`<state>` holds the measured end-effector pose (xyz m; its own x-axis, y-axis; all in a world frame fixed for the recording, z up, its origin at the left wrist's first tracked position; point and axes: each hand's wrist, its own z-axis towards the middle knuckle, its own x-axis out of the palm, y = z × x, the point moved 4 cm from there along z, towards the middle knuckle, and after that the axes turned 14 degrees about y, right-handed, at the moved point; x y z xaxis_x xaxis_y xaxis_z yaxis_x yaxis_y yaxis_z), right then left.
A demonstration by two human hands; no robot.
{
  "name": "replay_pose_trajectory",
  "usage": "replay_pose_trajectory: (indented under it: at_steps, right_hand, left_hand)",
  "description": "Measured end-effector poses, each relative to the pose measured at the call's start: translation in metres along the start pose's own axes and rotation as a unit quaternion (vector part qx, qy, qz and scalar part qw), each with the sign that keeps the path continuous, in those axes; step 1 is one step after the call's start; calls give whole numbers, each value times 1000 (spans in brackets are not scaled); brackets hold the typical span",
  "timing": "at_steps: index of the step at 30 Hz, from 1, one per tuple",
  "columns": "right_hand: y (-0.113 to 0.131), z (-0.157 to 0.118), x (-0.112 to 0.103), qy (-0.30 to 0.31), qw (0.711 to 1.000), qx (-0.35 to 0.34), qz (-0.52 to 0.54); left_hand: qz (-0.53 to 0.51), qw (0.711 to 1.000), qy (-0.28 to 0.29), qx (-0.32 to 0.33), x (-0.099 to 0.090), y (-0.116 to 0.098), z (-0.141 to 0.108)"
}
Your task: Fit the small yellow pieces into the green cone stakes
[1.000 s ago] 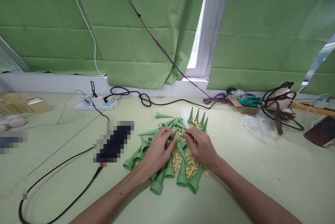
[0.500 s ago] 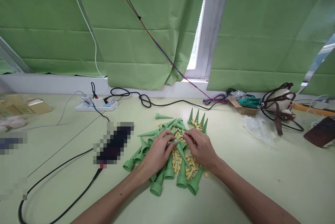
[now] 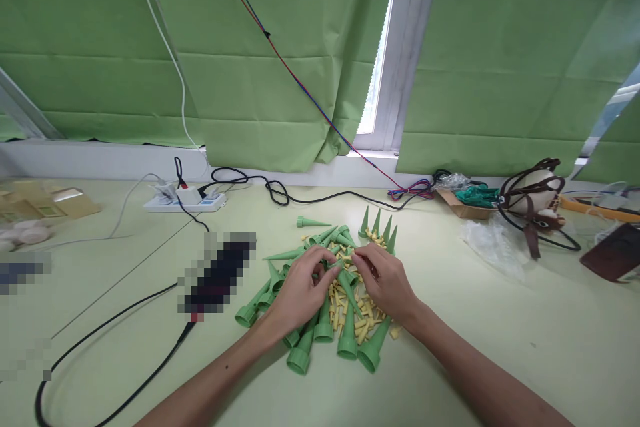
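Observation:
A heap of green plastic cones lies on the pale table, with small yellow pieces (image 3: 367,314) among and beside them. My left hand (image 3: 307,280) is over the heap, thumb and fingers curled together near the wide end of a green cone (image 3: 349,288); what they pinch is hidden. Just right of it, my right hand (image 3: 383,277) has its thumb and index fingertip pressed together over the yellow pieces, on something too small to name. Behind the right hand several green cones (image 3: 377,222) stand upright. One more cone (image 3: 313,222) lies apart at the back.
A power strip (image 3: 185,200) with plugs and black cables lies at the back left. A blurred dark object (image 3: 220,277) is left of the heap. At the right are a cardboard box (image 3: 465,205), clear plastic (image 3: 495,244) and a dark red case (image 3: 613,252).
The fingers of my left hand have shifted slightly, with a wider gap between thumb and index finger. My right hand has moved only a little.

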<state>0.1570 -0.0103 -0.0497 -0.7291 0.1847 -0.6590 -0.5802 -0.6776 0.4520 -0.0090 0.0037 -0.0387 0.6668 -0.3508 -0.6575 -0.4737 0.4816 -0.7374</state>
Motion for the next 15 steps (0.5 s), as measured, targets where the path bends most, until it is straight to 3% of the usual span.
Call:
replay_pose_trajectory:
  at_steps: [9, 15]
  right_hand:
    - [3, 0, -5, -36, 999, -6, -5]
    - [7, -1, -5, -39, 999, -27, 1]
  left_hand:
    - [-124, 992, -8, -11, 1, 7, -1]
    - [-95, 993, -60, 42, -4, -2, -5]
